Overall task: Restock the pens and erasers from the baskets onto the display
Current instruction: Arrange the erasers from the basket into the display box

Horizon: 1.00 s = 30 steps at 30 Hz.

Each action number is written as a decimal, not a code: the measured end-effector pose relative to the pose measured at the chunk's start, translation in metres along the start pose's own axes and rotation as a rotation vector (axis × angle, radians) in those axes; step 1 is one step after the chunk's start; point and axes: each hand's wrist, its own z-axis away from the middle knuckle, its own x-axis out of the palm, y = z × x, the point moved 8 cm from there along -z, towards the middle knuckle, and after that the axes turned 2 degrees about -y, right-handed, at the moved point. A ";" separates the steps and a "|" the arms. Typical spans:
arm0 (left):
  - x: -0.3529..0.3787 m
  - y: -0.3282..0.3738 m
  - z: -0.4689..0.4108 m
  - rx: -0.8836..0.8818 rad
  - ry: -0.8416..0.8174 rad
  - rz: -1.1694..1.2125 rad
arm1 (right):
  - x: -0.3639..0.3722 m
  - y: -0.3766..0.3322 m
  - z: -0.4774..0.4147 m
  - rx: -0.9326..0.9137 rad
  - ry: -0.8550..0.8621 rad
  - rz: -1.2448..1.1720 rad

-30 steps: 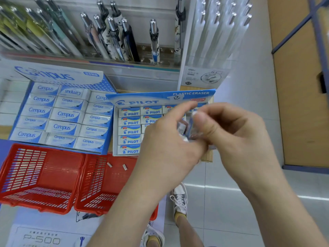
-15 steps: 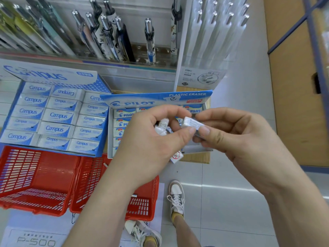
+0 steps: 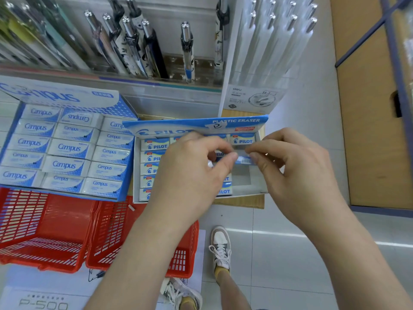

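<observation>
Both hands have moved up and away from the person since half a second ago, from the front edge of the Pilot eraser box [image 3: 248,180] to above its middle. The small eraser has passed from the right fingers alone to between the two hands.

Head view: the left hand [image 3: 190,173] has its fingers curled, and its thumb and forefinger pinch one end of the Pilot eraser [image 3: 243,159]. The right hand [image 3: 297,173] pinches the other end between thumb and forefinger, with its other fingers bent loosely. A small white bit shows under the left fingers; I cannot tell what it is. The eraser lies level, above the bare right part of the box, whose left columns are filled with erasers. At 9 o'clock from this box stands the Campus eraser box [image 3: 67,101], full and touching it. At 7 o'clock stand two red baskets side by side, the left basket [image 3: 44,231] and the right basket [image 3: 107,231]; one loose eraser [image 3: 131,207] lies in the right one. At 12 o'clock the display holds upright patterned pens [image 3: 134,45], and at 1 o'clock a pack of white pens [image 3: 268,45]. At 6 o'clock a shoe [image 3: 220,245] stands on the tiled floor.
</observation>
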 end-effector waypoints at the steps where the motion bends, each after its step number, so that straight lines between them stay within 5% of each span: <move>1: 0.002 0.001 -0.001 0.007 -0.024 -0.022 | 0.000 -0.001 0.000 -0.008 0.006 -0.013; 11: 0.007 0.012 -0.002 0.103 0.030 -0.142 | 0.006 0.000 0.001 -0.038 -0.137 0.024; 22: 0.004 0.008 0.000 0.054 0.118 -0.128 | 0.006 0.005 -0.004 0.016 0.022 0.050; 30: -0.001 0.007 0.005 0.013 0.175 -0.158 | 0.005 0.001 -0.002 -0.010 -0.042 0.079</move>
